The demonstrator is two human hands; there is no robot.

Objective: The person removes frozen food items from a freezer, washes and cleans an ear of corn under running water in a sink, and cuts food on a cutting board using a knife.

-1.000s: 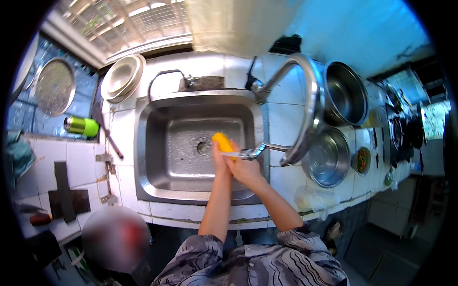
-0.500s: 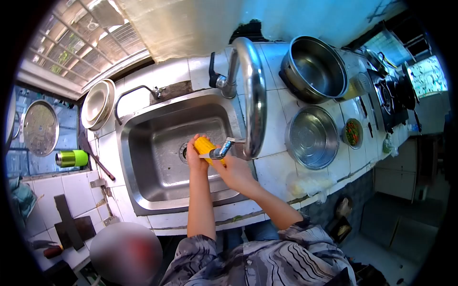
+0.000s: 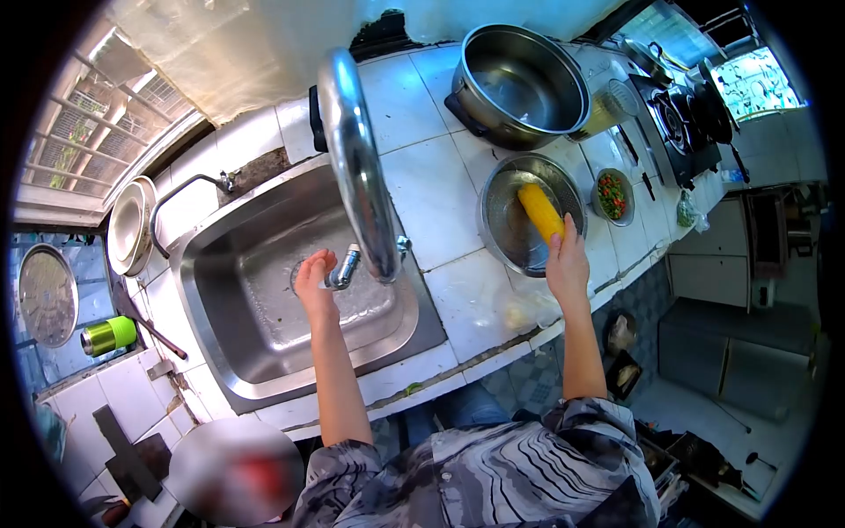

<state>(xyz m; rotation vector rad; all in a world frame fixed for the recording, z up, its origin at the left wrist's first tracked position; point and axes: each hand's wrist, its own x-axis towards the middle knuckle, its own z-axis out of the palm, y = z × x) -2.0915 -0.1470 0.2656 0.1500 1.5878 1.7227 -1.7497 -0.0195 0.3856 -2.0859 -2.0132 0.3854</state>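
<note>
A yellow ear of corn [image 3: 540, 209], husked, is in my right hand [image 3: 568, 264], whose fingers grip its near end. The corn slants over the round metal basin [image 3: 490, 224] on the counter; whether it touches the bottom I cannot tell. My left hand [image 3: 314, 280] is over the steel sink [image 3: 207, 299], just beside the tap spout [image 3: 344, 267]. Its fingers are loosely curled and apart from the thumb, with nothing held in them. The curved chrome tap [image 3: 352, 158] partly hides the sink's right side.
Behind the basin stands a large steel pot [image 3: 471, 97]. A bowl of chopped red and green chillies [image 3: 613, 195] sits to its right, near knives and a gas stove [image 3: 673, 128]. Stacked bowls [image 3: 130, 229] and a green tumbler [image 3: 107, 336] are at the left.
My right hand has carried the corn from under the tap rightward to the metal basin. My left hand has let go of the corn and stays by the spout. The view has shifted right.
</note>
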